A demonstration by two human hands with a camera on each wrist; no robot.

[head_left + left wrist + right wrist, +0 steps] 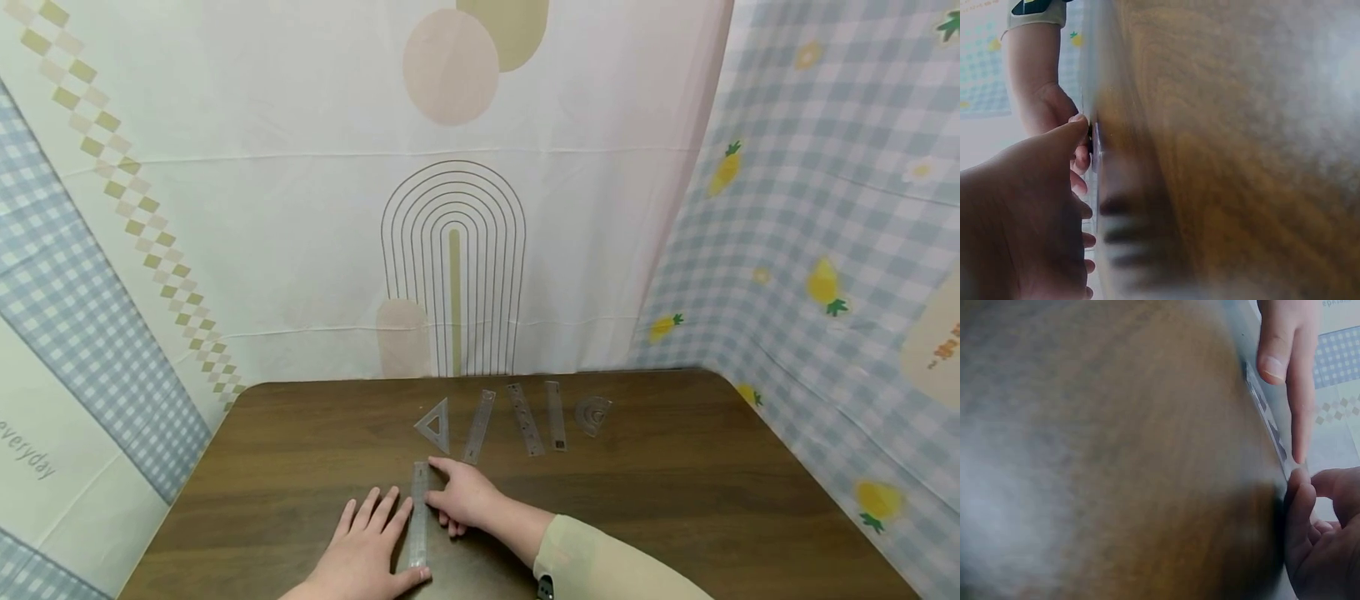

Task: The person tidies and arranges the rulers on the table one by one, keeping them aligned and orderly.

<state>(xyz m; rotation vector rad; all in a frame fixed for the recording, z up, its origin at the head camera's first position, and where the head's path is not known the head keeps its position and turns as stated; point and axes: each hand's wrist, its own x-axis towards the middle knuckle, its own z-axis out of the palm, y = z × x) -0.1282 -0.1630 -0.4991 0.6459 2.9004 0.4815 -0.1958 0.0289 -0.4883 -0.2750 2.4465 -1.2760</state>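
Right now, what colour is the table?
Dark brown wood grain on the table, clearest in the head view.

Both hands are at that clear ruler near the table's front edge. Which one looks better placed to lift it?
Probably the right hand: its fingers touch the ruler's far end and edge. The left hand lies flat beside it, thumb at the near end.

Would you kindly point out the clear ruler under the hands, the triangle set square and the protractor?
clear ruler (418, 521): head view, middle of its length, between the two hands.
triangle set square (436, 426): head view, its body beside the cut-out.
protractor (592, 414): head view, centre of the half-disc.
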